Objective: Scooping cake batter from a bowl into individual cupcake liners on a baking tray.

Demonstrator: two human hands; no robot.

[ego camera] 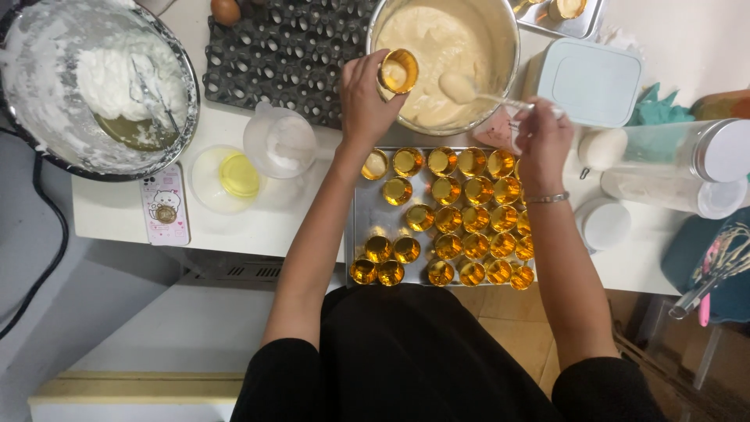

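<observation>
My left hand has its grip closed around one small golden cup, held tilted over the near rim of the steel bowl of pale batter. My right hand grips a spoon whose loaded head is above the batter, just beside the cup. Below both hands, at the near edge of the surface, the metal tray carries many more golden cups, all empty.
</observation>
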